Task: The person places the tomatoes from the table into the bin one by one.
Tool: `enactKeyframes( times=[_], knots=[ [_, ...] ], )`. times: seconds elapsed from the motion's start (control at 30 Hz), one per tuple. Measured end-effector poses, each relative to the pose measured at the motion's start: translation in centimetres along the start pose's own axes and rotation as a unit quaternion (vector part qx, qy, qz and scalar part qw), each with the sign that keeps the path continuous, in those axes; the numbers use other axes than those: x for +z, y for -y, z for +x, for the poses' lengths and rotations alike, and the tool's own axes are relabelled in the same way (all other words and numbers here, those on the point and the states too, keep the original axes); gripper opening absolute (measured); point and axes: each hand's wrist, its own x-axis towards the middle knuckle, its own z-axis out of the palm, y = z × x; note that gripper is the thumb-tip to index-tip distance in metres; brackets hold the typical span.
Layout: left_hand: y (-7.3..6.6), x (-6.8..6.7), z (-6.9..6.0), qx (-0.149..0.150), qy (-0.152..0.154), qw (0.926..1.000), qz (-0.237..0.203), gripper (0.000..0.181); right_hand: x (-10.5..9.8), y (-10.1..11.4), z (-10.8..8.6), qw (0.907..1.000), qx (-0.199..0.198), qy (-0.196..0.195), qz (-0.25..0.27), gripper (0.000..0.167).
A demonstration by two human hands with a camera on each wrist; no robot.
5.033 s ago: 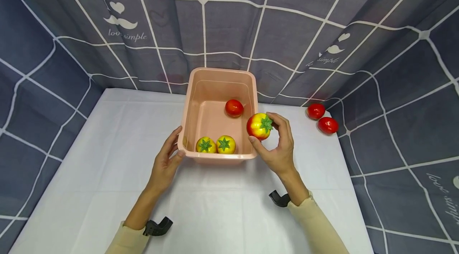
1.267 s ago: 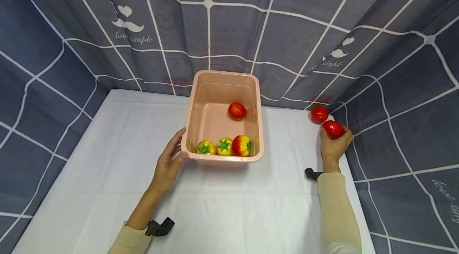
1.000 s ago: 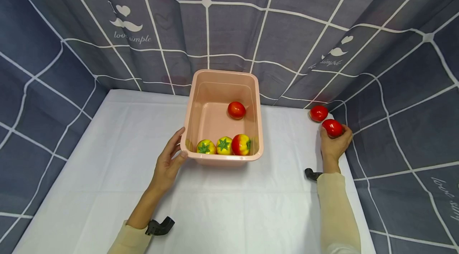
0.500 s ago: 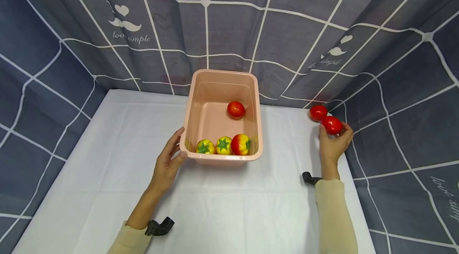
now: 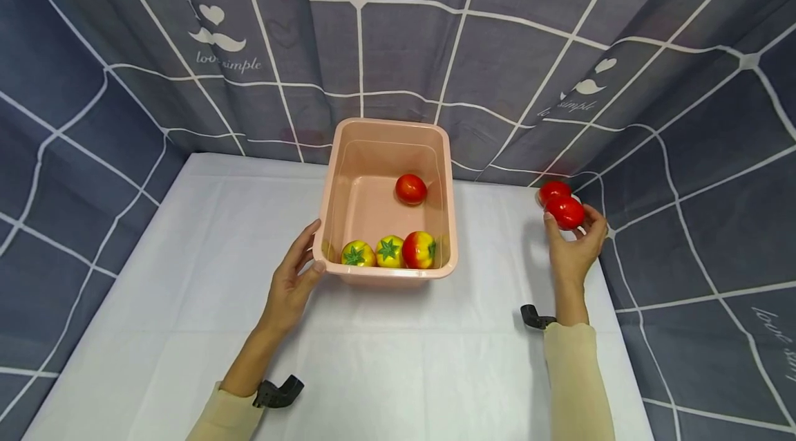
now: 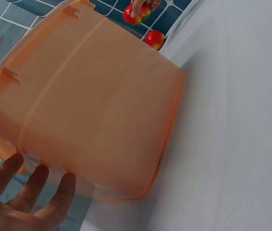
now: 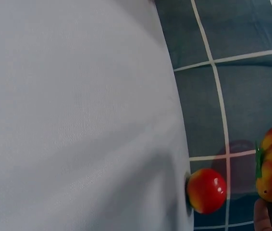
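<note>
In the head view my right hand (image 5: pixel 575 247) pinches a red tomato (image 5: pixel 564 212) between thumb and fingers, raised above the table's right edge. The right wrist view shows this tomato's yellow-orange side and green leaves. Just behind it lies a second red tomato (image 5: pixel 553 192), partly covered. My left hand (image 5: pixel 291 282) touches the front left corner of a pink plastic bin (image 5: pixel 385 274), thumb at the corner and fingers spread along the outer side wall. Inside the bin are a red tomato (image 5: pixel 411 189), two yellow ones with green leaves (image 5: pixel 357 254), and a red-yellow one (image 5: pixel 419 249).
A white cloth covers the table (image 5: pixel 398 372). Grey checked curtain (image 5: pixel 404 47) closes off the back and both sides, close behind the bin. A black wrist mount (image 5: pixel 278 392) sits on the left wrist and another mount (image 5: pixel 536 316) on the right.
The red-yellow tomato has gone from my right hand into the bin's front right. My right hand has since gripped a tomato at the right edge and raised it slightly leftward. Left hand stays put.
</note>
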Motion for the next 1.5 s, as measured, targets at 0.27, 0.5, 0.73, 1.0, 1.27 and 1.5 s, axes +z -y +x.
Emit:
enactKeyframes(
  times=[0.27,0.5,0.73,1.0,1.27,1.5],
  knots=[
    [0.1,0.0,0.2,0.002,-0.009,1.0000,-0.004,0.069,0.1,2.3,-1.4,0.9983,-0.037,0.040,0.018,0.072],
    [0.2,0.1,0.1,-0.003,-0.012,0.9999,-0.008,0.070,1.4,4.9,-3.2,0.9933,-0.060,0.081,0.056,0.075],
    [0.2,0.3,0.2,-0.001,-0.014,0.9999,-0.010,0.070,1.4,9.7,-5.6,0.9795,-0.089,0.126,0.129,0.072],
    [0.2,0.3,0.1,-0.001,-0.014,0.9999,-0.008,0.070,1.7,11.4,-7.0,0.9669,-0.140,0.152,0.149,0.071],
    [0.2,0.3,0.0,0.001,-0.015,0.9999,-0.008,0.068,2.6,11.0,-7.6,0.9611,-0.161,0.170,0.147,0.077],
    [0.2,0.3,0.0,-0.002,-0.016,0.9998,-0.010,0.069,3.3,11.8,-8.6,0.9502,-0.178,0.196,0.164,0.079]
  ],
)
